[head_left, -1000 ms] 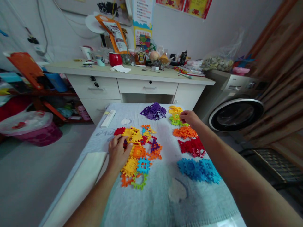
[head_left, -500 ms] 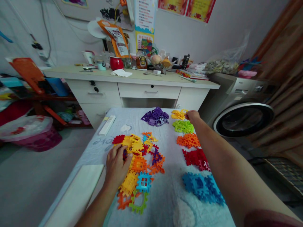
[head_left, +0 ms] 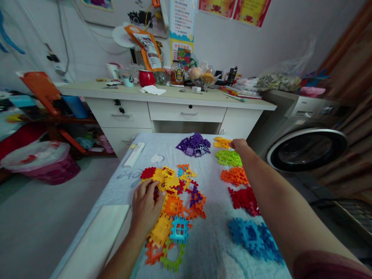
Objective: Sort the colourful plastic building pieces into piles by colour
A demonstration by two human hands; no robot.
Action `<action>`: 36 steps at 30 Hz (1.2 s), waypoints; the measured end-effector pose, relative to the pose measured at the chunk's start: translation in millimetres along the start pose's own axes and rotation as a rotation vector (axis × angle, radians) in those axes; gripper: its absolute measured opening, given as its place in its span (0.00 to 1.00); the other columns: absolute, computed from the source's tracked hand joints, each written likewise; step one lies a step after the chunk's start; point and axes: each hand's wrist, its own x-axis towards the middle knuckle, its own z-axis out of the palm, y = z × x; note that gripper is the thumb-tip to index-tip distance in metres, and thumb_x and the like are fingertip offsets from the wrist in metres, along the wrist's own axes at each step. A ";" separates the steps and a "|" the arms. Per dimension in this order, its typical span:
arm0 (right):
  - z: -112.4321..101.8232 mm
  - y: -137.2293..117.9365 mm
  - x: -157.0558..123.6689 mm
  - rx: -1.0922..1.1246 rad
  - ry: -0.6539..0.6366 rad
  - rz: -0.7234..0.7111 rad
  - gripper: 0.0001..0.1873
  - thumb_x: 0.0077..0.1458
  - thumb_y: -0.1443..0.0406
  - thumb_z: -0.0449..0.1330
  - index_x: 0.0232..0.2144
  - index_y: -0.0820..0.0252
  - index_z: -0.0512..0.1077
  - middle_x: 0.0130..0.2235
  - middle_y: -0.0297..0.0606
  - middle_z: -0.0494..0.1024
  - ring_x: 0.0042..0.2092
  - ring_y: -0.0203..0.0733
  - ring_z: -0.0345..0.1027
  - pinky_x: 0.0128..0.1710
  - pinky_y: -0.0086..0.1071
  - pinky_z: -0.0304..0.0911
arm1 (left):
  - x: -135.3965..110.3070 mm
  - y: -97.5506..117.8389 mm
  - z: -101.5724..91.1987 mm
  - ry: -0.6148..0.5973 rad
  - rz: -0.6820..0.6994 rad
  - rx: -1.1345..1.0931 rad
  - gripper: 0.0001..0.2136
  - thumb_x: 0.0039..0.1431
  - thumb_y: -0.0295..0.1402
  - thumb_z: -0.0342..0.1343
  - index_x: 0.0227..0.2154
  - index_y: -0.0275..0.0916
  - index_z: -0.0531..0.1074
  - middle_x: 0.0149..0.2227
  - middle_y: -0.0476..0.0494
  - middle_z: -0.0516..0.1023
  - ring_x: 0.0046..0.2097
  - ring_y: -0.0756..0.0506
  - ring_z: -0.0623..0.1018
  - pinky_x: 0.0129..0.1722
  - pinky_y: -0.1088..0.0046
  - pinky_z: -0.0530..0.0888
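A mixed heap of flat plastic interlocking building pieces (head_left: 173,205) in yellow, orange, red, blue, green and purple lies on the cloth-covered table. My left hand (head_left: 147,205) rests on its left side, fingers bent and thumb apart from them, a dark piece showing in the gap. At the table's far right, my right hand (head_left: 240,145) has its fingers pinched together at the edge of a yellow piece (head_left: 223,142) on the small yellow pile; its fingertips are partly hidden. Towards me follow green pieces (head_left: 228,157), orange pieces (head_left: 234,176), red pieces (head_left: 245,200) and blue pieces (head_left: 254,236).
A purple pile (head_left: 194,145) sits at the table's far middle. A white bar (head_left: 134,155) and a white board (head_left: 95,240) lie along the left edge. Beyond stands a cluttered desk (head_left: 171,97), with a washing machine (head_left: 305,131) to its right and a pink bin (head_left: 55,166) at left.
The yellow piece by my right fingers, raised before, now lies flatter on the yellow pile. My left hand stays on the mixed heap. The whole view has shifted slightly.
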 end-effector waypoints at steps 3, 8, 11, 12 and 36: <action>-4.5 2.0 -2.6 0.008 0.026 0.057 0.12 0.56 0.63 0.64 0.41 0.64 0.74 0.40 0.43 0.77 0.41 0.41 0.72 0.37 0.33 0.69 | 0.4 -0.7 0.1 -0.005 0.002 -0.002 0.17 0.60 0.42 0.50 0.47 0.41 0.71 0.54 0.36 0.68 0.57 0.35 0.68 0.59 0.50 0.64; -11.2 0.7 -10.0 0.059 0.072 0.079 0.08 0.48 0.71 0.67 0.24 0.63 0.70 0.21 0.32 0.70 0.27 0.33 0.68 0.25 0.23 0.62 | 0.9 -3.4 0.8 -0.008 -0.054 -0.080 0.16 0.58 0.43 0.52 0.46 0.43 0.71 0.53 0.38 0.69 0.56 0.36 0.69 0.59 0.52 0.65; -8.7 -7.0 -18.7 0.104 0.085 0.063 0.08 0.50 0.74 0.63 0.24 0.63 0.69 0.21 0.30 0.68 0.23 0.30 0.65 0.26 0.23 0.63 | 1.1 -2.7 0.1 -0.005 -0.071 -0.132 0.16 0.58 0.44 0.53 0.46 0.44 0.71 0.52 0.40 0.70 0.56 0.37 0.69 0.60 0.53 0.64; -5.7 -11.7 -23.7 0.118 0.066 0.047 0.07 0.50 0.75 0.62 0.25 0.63 0.69 0.21 0.30 0.69 0.23 0.29 0.65 0.26 0.23 0.64 | 1.1 -1.9 -0.4 -0.004 -0.073 -0.142 0.16 0.58 0.44 0.53 0.46 0.44 0.71 0.52 0.41 0.70 0.56 0.38 0.69 0.60 0.53 0.64; 114.3 -59.4 -217.8 -0.566 -0.733 -1.028 0.14 0.54 0.74 0.58 0.42 0.65 0.76 0.43 0.45 0.78 0.46 0.42 0.70 0.48 0.32 0.61 | 1.8 8.9 -9.4 0.018 -0.085 -0.282 0.14 0.59 0.37 0.52 0.47 0.41 0.67 0.50 0.40 0.70 0.55 0.41 0.71 0.59 0.58 0.68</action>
